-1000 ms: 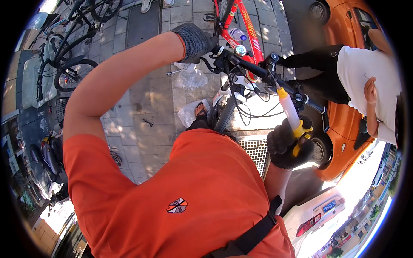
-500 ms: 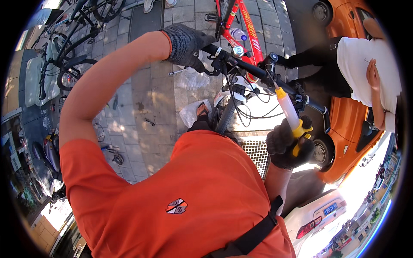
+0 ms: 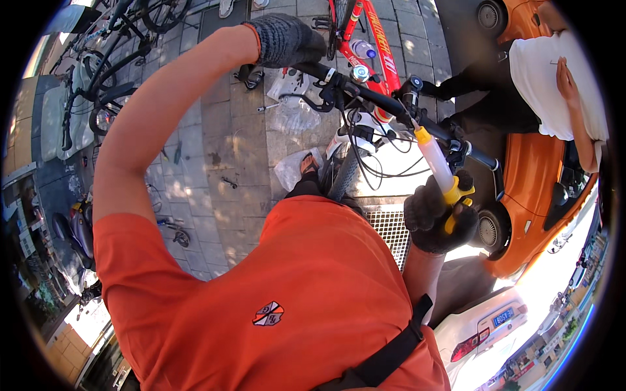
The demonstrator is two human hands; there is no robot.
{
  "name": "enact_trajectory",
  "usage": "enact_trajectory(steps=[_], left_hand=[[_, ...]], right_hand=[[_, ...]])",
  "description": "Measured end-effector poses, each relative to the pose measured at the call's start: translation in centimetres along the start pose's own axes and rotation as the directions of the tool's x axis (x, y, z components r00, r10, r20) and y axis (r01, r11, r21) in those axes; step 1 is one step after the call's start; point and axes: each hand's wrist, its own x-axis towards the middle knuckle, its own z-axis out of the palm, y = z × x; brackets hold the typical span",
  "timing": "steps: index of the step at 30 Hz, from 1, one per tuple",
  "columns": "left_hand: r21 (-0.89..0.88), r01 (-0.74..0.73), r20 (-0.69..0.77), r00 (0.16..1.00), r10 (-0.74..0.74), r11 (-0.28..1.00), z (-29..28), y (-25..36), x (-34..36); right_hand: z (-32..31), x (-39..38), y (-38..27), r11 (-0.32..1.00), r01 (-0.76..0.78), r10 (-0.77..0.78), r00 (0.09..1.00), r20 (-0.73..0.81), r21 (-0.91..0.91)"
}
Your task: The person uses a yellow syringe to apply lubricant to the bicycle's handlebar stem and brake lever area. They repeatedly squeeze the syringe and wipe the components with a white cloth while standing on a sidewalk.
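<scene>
My left hand [image 3: 283,42], in a dark grey knitted glove, is closed round the outer end of the left handlebar grip [image 3: 311,69] of a red bicycle [image 3: 385,55]. The brake lever [image 3: 306,99] below it stands free of my fingers. My right hand [image 3: 440,218], gloved in black, grips a syringe-like applicator [image 3: 435,158] with a translucent barrel and yellow ends. Its thin tip points up at the handlebar [image 3: 372,98], close to the stem; whether it touches cannot be told. Black cables [image 3: 355,140] loop down in front of the bar.
A person in a white top [image 3: 544,85] stands at the right, near orange cars [image 3: 531,202]. A clear bottle [image 3: 360,49] sits by the red frame. Plastic wrapping [image 3: 293,117] lies on the paving below. Other bicycles [image 3: 107,78] stand at the far left, and a perforated white panel [image 3: 389,231] is beside me.
My left hand has moved up and outward along the grip, leaving the brake lever uncovered. The handlebar's right end has shifted slightly. My right hand and applicator stay nearly in place.
</scene>
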Motion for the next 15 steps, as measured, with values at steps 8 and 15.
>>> enact_trajectory(steps=[8, 15], left_hand=[[0.229, 0.244, 0.002, 0.968, -0.251, 0.942, 2.9, 5.2, -1.8], [0.258, 0.226, 0.150, 0.951, -0.270, 0.940, 1.9, 4.3, 0.6]], right_hand=[[-0.2, -0.3, -0.2, 1.000, 0.025, -0.025, 0.999, -0.019, -0.005], [-0.4, -0.6, -0.1, 1.000, 0.023, -0.023, 1.000, -0.012, 0.015]])
